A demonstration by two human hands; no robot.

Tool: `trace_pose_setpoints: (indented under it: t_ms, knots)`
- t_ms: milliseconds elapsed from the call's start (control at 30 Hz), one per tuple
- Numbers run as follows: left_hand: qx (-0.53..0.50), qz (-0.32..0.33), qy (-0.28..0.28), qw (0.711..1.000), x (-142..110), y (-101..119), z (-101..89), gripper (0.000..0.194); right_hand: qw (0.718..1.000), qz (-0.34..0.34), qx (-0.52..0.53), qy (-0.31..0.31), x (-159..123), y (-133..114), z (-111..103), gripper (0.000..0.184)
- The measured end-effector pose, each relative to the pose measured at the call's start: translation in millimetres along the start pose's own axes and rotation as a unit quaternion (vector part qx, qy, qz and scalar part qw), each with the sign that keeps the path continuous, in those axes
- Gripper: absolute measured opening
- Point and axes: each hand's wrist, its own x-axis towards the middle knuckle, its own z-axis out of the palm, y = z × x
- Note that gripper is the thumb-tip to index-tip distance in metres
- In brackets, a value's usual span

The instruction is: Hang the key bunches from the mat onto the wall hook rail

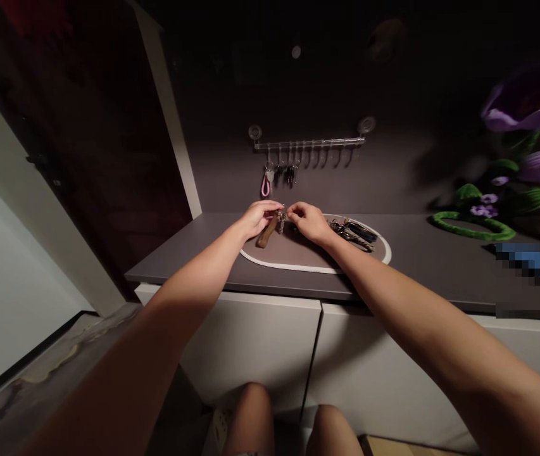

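Beyond the white, flat cabinet doors comes a dark grey countertop bearing an oval brown mat with a white rim. Over its left part, the left hand pinches a bunch of silver metal keys with a long brown fob. The right hand's fingers are drawn together just beside it — I cannot tell whether they grip it. A heap of dark and metallic keys lies on the mat's right. Behind, a clear hook rail on the wall bears more keys — one set with a pink loop.

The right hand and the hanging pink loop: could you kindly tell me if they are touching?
Apart: the head view shows a plain gap between the right hand and the pink loop up to its left.
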Motion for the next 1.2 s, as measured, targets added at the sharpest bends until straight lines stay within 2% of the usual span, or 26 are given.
trace_pose_setpoints:
  t_ms: [233, 433, 600, 1000, 1200]
  knots:
    - [-0.060, 0.004, -0.023, 0.998, -2.9, 5.4, 0.0, 0.002, 0.993, -0.019, 0.115, 0.026, 2.0, 0.4, 1.2, 0.019]
    - [-0.075, -0.003, -0.044, 0.996, -6.4, 5.8, 2.8, 0.002, 0.980, -0.023, 0.194, 0.025, 3.6, -0.8, 1.2, 0.021]
    - [-0.068, -0.006, -0.074, 0.995, -7.4, 3.8, 3.8, 0.005, 0.979, -0.017, 0.202, 0.033, 4.1, -2.1, 0.3, 0.026]
    - [-0.033, 0.021, -0.050, 0.998, -3.3, -4.1, 7.1, 0.012, 0.982, -0.030, 0.174, 0.072, 9.5, 6.2, -1.1, 0.023]
    - [0.037, 0.031, -0.036, 0.998, -3.1, -7.8, 7.8, 0.028, 0.971, -0.036, 0.220, 0.082, 11.5, 10.7, 0.0, 0.022]
